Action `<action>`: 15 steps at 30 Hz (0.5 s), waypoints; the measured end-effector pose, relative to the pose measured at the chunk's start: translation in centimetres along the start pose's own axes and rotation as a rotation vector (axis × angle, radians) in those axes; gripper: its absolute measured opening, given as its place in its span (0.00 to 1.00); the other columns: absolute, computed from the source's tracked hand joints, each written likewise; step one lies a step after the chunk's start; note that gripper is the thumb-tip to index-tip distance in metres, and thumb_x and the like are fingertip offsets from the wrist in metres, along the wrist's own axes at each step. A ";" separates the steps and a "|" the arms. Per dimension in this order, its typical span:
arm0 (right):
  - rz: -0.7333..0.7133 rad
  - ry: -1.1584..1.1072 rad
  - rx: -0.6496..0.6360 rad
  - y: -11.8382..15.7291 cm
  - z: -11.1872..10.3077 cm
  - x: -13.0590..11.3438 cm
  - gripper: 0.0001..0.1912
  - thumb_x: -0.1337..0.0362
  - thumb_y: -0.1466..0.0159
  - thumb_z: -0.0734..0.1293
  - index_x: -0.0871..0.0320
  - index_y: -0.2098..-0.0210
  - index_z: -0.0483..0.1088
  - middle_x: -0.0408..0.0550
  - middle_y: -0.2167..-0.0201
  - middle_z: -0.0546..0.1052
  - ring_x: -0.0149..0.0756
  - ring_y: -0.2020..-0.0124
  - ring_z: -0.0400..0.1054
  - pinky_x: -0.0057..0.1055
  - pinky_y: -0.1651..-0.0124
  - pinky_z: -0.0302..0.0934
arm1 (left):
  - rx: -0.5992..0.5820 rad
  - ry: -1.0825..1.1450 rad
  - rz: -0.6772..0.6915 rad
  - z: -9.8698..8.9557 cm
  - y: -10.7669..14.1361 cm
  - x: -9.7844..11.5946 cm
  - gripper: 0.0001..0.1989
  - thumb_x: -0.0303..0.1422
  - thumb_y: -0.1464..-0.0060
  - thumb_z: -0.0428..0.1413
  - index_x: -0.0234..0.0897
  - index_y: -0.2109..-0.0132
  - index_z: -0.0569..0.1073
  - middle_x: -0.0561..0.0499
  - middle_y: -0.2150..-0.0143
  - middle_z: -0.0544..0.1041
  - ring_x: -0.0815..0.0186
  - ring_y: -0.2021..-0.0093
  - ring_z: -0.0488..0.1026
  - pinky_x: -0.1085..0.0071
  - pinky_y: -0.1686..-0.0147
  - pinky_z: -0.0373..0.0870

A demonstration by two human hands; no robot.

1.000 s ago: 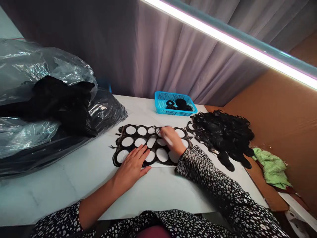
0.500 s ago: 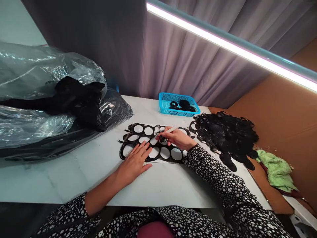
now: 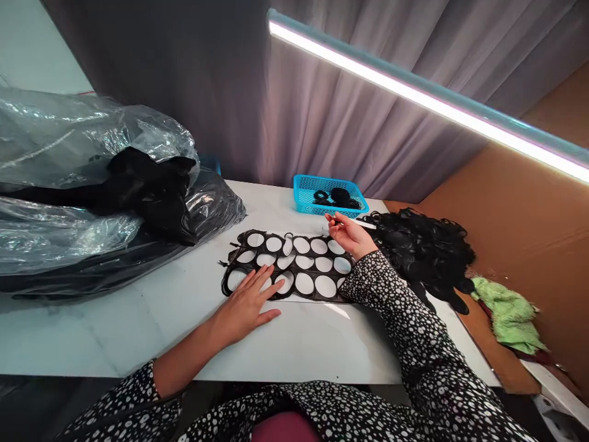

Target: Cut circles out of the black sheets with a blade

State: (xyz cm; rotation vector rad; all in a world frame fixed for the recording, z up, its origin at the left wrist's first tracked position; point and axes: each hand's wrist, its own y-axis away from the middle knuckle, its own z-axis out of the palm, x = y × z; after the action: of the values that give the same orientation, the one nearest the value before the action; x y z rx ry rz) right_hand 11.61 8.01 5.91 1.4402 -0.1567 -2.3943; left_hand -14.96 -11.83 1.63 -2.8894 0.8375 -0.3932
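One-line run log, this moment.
left hand: on holed black sheet | right hand: holds white tool near blue basket | black pile: right of sheet

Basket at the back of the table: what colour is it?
The basket is bright blue, best seen in the head view.

Cut-out black sheet (image 3: 314, 273): matt, cloth-like, frayed at the edges
Slim white tool (image 3: 363, 223): smooth, material unclear
Tabletop (image 3: 304, 350): smooth, softly glossy, marble-look
Bag (image 3: 154, 126): clear, crinkled, shiny plastic
Openwork basket (image 3: 309, 207): blue plastic
Curtain (image 3: 313, 123): pleated cloth, faint sheen
Rag (image 3: 508, 313): rough, nubbly green cloth
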 end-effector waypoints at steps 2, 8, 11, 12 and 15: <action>-0.040 0.107 -0.038 1.8 0.7 1.1 0.09 0.65 0.43 0.73 0.58 0.72 0.67 0.46 0.65 0.76 0.25 0.72 0.65 0.19 0.75 0.62 | 0.071 0.000 0.001 0.1 0.5 0.6 0.28 0.42 0.34 0.51 0.40 0.32 0.58 0.40 0.29 0.56 0.53 0.30 0.52 0.51 0.35 0.57; -0.144 0.637 -0.364 9.1 3.8 7.6 0.14 0.57 0.41 0.70 0.57 0.73 0.65 0.46 0.68 0.78 0.31 0.71 0.67 0.28 0.69 0.61 | 0.160 -0.035 -0.009 0.8 2.3 2.6 0.20 0.38 0.34 0.52 0.34 0.40 0.68 0.39 0.38 0.69 0.53 0.36 0.65 0.52 0.39 0.66; -0.251 0.788 -0.442 10.9 4.1 9.5 0.14 0.57 0.37 0.68 0.57 0.73 0.63 0.46 0.68 0.77 0.34 0.68 0.68 0.31 0.65 0.61 | 0.152 -0.055 -0.023 1.2 2.5 2.8 0.21 0.39 0.34 0.52 0.33 0.40 0.68 0.38 0.37 0.69 0.52 0.36 0.65 0.52 0.39 0.66; -0.279 0.805 -0.449 11.2 4.0 9.9 0.14 0.57 0.36 0.67 0.56 0.73 0.63 0.46 0.68 0.77 0.35 0.67 0.68 0.31 0.63 0.61 | 0.148 -0.058 -0.023 1.3 2.5 2.8 0.21 0.39 0.34 0.51 0.33 0.40 0.68 0.37 0.37 0.68 0.52 0.36 0.65 0.52 0.39 0.66; -0.325 0.843 -0.458 11.3 3.7 10.4 0.13 0.59 0.35 0.66 0.56 0.73 0.63 0.46 0.67 0.77 0.35 0.65 0.69 0.32 0.62 0.61 | 0.142 -0.056 -0.026 1.6 2.4 2.6 0.22 0.40 0.34 0.51 0.33 0.39 0.68 0.37 0.35 0.66 0.51 0.35 0.64 0.51 0.39 0.66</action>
State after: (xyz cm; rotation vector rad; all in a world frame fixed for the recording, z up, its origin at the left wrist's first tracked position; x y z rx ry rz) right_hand 6.58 -6.45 2.04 2.1673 0.8170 -1.6394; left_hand -13.70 -15.21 0.26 -2.7687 0.7330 -0.3578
